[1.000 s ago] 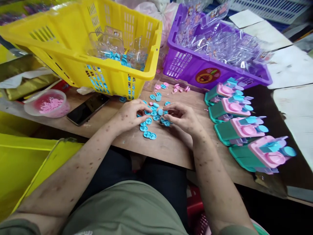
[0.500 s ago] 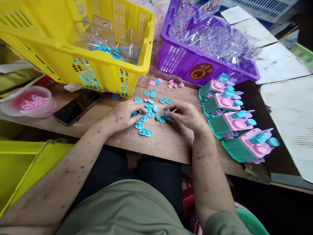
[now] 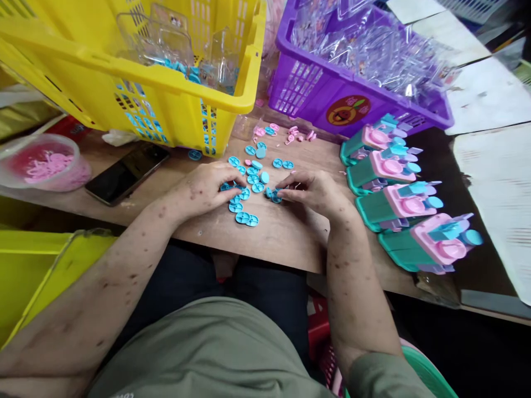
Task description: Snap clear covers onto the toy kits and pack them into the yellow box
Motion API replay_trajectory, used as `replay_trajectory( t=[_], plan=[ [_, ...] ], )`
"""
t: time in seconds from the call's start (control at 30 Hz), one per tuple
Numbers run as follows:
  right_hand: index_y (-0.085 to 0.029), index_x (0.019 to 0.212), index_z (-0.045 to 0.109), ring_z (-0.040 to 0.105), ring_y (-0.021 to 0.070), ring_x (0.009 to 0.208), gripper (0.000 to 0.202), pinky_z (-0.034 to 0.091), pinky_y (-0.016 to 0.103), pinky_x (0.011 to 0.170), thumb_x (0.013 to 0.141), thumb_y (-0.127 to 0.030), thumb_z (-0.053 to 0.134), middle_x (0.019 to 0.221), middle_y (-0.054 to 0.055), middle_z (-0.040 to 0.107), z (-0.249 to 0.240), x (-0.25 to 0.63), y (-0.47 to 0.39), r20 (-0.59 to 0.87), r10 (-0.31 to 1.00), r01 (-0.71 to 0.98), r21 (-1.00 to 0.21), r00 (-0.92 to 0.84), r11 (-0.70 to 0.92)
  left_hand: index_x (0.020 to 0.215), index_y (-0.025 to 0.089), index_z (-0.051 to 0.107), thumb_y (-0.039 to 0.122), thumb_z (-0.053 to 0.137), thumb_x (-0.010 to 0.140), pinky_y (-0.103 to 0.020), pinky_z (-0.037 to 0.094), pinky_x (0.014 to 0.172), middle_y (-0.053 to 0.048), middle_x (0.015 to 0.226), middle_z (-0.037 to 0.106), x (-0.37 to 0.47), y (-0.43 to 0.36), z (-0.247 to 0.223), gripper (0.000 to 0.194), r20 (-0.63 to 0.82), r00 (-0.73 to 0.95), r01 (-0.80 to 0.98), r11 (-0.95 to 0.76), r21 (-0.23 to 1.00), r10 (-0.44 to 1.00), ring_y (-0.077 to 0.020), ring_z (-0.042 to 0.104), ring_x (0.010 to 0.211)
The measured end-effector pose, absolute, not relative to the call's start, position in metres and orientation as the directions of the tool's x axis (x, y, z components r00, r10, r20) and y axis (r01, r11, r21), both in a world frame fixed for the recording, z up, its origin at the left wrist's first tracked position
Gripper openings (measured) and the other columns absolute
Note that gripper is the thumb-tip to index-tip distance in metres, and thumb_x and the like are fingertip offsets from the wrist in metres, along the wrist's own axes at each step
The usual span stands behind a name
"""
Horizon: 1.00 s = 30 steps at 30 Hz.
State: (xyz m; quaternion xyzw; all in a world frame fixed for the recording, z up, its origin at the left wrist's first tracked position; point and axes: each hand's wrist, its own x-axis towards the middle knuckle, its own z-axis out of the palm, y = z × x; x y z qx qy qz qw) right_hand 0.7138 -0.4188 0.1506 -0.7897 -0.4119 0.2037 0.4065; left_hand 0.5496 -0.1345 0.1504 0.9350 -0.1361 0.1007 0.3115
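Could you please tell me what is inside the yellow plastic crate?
The yellow plastic crate holds clear plastic shells and small light-blue plastic pieces, with blue also showing through its slots. Its near wall and the contents cover the bottom, so anything lower is hidden.

Discs between the two hands' fingers: light blue [image 3: 258,187]
Small parts beyond the fingers: pink [image 3: 292,134]
Crate beyond the left fingers: yellow [image 3: 166,83]
Crate beyond the right fingers: purple [image 3: 311,94], red-orange round emblem, green leaf [image 3: 347,110]
Toys right of the right fingers: green, pink, blue, lilac [image 3: 409,200]
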Motion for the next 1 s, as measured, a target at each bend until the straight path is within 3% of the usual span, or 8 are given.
replay_trajectory(
  t=[0.27,0.53,1.0],
  plan=[
    [-0.024,0.092,0.09,0.072,0.0239,0.077,0.057,0.054,0.039,0.071,0.085,-0.08,0.09,0.089,0.008,0.085,0.153,0.71,-0.415,-0.026,0.79,0.463,-0.798,0.613,-0.385,0.115,0.02,0.085,0.027,0.076,0.105,-0.036,0.06,0.103,-0.007,0.116,0.085,0.553,-0.137,0.151,0.015,0.274,0.946,-0.303,-0.764,0.57,-0.171,-0.0242,0.079,0.109],
    [-0.023,0.091,0.089,0.071,0.0224,0.074,0.053,0.053,0.037,0.069,0.084,-0.075,0.092,0.083,0.006,0.083,0.155,0.707,-0.414,-0.043,0.801,0.441,-0.817,0.597,-0.373,0.111,0.021,0.088,0.027,0.082,0.101,-0.03,0.059,0.083,-0.005,0.103,0.087,0.56,-0.147,0.154,0.013,0.148,0.987,-0.138,-0.762,0.632,-0.056,-0.0196,0.079,0.087],
    [-0.02,0.09,0.087,0.066,0.021,0.07,0.046,0.048,0.036,0.064,0.089,-0.066,0.091,0.078,0.006,0.078,0.162,0.707,-0.418,-0.009,0.756,0.395,-0.848,0.654,-0.352,0.106,0.026,0.093,0.03,0.09,0.095,-0.031,0.06,0.083,-0.003,0.096,0.087,0.567,-0.159,0.161,0.012,0.027,0.992,0.075,-0.746,0.661,0.124,-0.0221,0.081,0.089]
  ],
)
